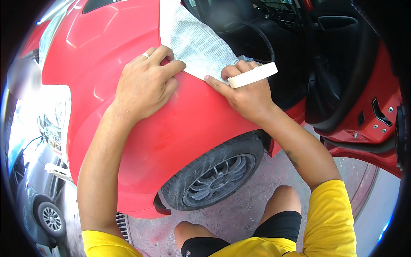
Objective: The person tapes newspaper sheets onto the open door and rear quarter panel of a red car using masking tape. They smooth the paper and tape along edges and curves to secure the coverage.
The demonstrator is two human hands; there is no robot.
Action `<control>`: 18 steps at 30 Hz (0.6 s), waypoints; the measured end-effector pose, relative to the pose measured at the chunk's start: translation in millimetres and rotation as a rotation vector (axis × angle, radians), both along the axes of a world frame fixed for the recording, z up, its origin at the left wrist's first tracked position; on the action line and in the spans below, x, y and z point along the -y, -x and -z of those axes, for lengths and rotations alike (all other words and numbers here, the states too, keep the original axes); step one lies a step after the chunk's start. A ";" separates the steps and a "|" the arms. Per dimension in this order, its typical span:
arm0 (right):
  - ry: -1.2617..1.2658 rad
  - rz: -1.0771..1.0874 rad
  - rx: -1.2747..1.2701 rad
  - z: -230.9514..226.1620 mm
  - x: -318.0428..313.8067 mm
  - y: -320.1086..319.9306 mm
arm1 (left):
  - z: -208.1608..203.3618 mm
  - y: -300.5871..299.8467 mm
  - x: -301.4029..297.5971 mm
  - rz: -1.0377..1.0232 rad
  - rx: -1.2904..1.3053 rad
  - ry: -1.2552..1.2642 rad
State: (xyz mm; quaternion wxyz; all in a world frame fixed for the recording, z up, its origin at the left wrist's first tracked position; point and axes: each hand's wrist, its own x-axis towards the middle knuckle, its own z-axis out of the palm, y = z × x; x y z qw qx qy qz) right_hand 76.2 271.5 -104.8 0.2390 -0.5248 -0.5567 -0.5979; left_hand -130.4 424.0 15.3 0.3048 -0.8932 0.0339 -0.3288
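Yellow sleeve point(329, 214) is nearest. Left hand point(145, 81), fingers curled, and right hand point(250, 97), by its thumb, meet the newspaper point(192, 40) edge; if pinching, I cannot tell. Tape roll point(253, 76) crosses right bent fingers.

Grey floor point(240, 210), stained pinkish in patches. Slotted drain grate point(123, 225), lower left. Silver-grey car point(36, 184) far left; white glare point(30, 115) above it.

Left: a grey car point(36, 177) with a multi-spoked silver wheel point(51, 218). Near left: a slotted drain grate point(123, 223), beside a grey concrete floor point(239, 212) bearing pinkish stains. Right: an open red door point(385, 96) with black inner trim point(342, 64). Far: a dark steering wheel point(264, 13).
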 end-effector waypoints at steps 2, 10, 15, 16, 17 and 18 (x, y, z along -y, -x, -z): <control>0.014 0.036 0.011 -1.0 0.5 2.7 | 0.8 -0.1 1.9 0.002 0.008 0.006; 0.044 0.070 0.006 -1.6 4.0 3.0 | 20.6 -7.5 16.5 0.018 0.046 -0.035; -0.017 0.028 -0.019 -2.7 12.0 0.6 | 28.3 -8.1 16.8 0.002 0.069 -0.037; -0.013 0.016 -0.011 -0.8 14.8 -2.3 | 28.8 -8.2 17.0 -0.004 0.069 -0.043; -0.010 -0.001 -0.003 2.0 17.6 -6.4 | 28.7 -7.7 16.5 -0.007 0.064 -0.035; -0.007 -0.018 0.005 5.4 20.3 -10.4 | 28.7 -7.3 15.8 -0.011 0.059 -0.028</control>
